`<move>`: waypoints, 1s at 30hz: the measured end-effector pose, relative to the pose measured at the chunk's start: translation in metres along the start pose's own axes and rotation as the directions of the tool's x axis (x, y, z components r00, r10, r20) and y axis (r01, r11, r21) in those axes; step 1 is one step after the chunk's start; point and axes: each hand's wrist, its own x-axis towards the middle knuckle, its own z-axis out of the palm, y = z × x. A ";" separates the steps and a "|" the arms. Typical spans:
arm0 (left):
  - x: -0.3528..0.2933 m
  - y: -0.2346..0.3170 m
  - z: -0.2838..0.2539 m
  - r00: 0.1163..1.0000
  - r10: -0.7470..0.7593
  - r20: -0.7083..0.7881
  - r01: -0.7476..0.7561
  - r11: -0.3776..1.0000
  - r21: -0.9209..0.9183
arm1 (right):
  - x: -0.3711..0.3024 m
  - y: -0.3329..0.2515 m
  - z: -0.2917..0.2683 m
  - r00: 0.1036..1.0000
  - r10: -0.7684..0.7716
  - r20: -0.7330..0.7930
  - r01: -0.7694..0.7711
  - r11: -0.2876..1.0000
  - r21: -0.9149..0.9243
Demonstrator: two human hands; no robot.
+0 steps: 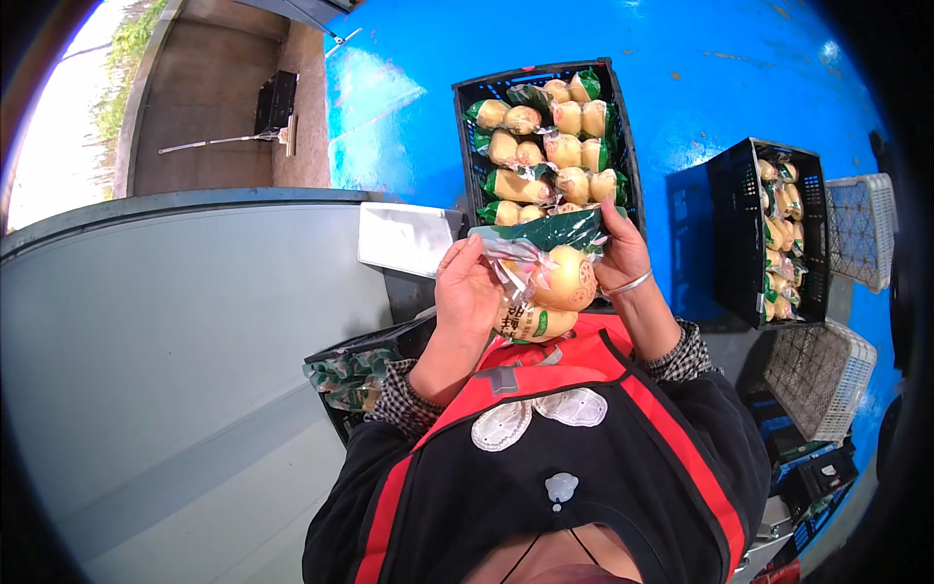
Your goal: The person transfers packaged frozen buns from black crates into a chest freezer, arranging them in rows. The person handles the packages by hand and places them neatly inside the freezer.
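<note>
A clear plastic bag of pale yellow, round fruit [562, 279] hangs in front of my apron, between my two hands. Green film runs along its upper edge, and dark print marks the lower part. My left hand [469, 290] pinches the bag's upper left corner between thumb and fingers. At the opposite corner, my right hand [624, 251] grips the green edge, thumb up, with a bracelet at the wrist. Just beyond them stands a black crate [461, 127] filled with rows of similar bags. The exact kind of fruit is hard to make out.
A white box [404, 237] sits left of the crate, beside a long grey panel [195, 311]. Another black crate [730, 219] of bagged fruit stands at right, near white mesh baskets [861, 234]. Green packaging [352, 378] lies in a crate by my left forearm. The floor [700, 68] is blue.
</note>
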 end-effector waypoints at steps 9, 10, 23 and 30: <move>0.006 0.007 0.000 0.939 -0.232 0.255 0.004 0.746 0.666 | 0.009 0.006 -0.018 0.977 0.205 -0.064 -0.197 0.974 0.111; 0.006 0.007 0.000 0.908 -0.309 0.282 0.016 0.700 0.714 | 0.008 0.005 -0.013 0.976 0.198 -0.088 -0.188 0.977 0.103; 0.012 -0.008 -0.044 0.870 -0.406 0.279 0.173 0.783 0.598 | 0.017 0.012 -0.001 0.925 0.180 -0.335 -0.153 0.983 0.106; 0.015 -0.016 -0.055 0.880 -0.401 0.254 0.226 0.825 0.519 | 0.027 0.014 -0.020 0.913 0.222 -0.342 -0.195 0.974 0.112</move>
